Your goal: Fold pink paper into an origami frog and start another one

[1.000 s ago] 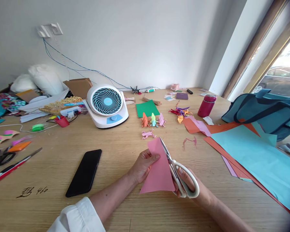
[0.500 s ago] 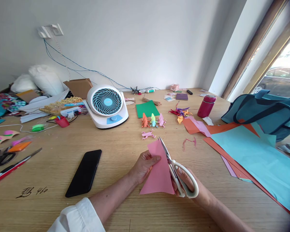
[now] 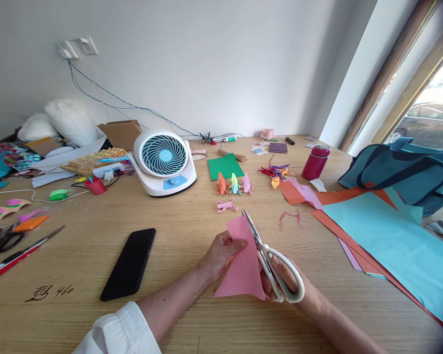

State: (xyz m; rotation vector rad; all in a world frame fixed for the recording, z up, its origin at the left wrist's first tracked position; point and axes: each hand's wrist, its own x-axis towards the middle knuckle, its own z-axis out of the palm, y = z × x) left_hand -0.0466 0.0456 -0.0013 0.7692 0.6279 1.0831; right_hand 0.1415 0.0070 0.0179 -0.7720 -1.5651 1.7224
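Note:
Between thumb and fingers, my left hand [image 3: 221,254] pinches a sheet of pink paper [image 3: 243,270], held up above the table and bent a little. My right hand [image 3: 286,275] grips white-handled scissors [image 3: 298,285], fingers through the handle loops. The scissor blades point away from me, along the paper's right edge and touching it. Just beyond the paper lies a pink folded paper figure [image 3: 227,205]. Behind it stand an orange figure [image 3: 222,184], a yellow-green and blue one [image 3: 235,184] and a pink-purple one [image 3: 247,184].
A black phone [image 3: 129,263] lies left of my arms, with a fan [image 3: 164,162] farther back. A green sheet [image 3: 225,166] sits behind the figures. To the right are large coloured papers [image 3: 395,246], a red flask [image 3: 316,162] and a teal bag [image 3: 398,167]. A craft knife [image 3: 25,253] lies far left.
Almost nothing differs. The pink paper's lower right corner has shifted slightly left, and the hands and scissors keep nearly the same place.

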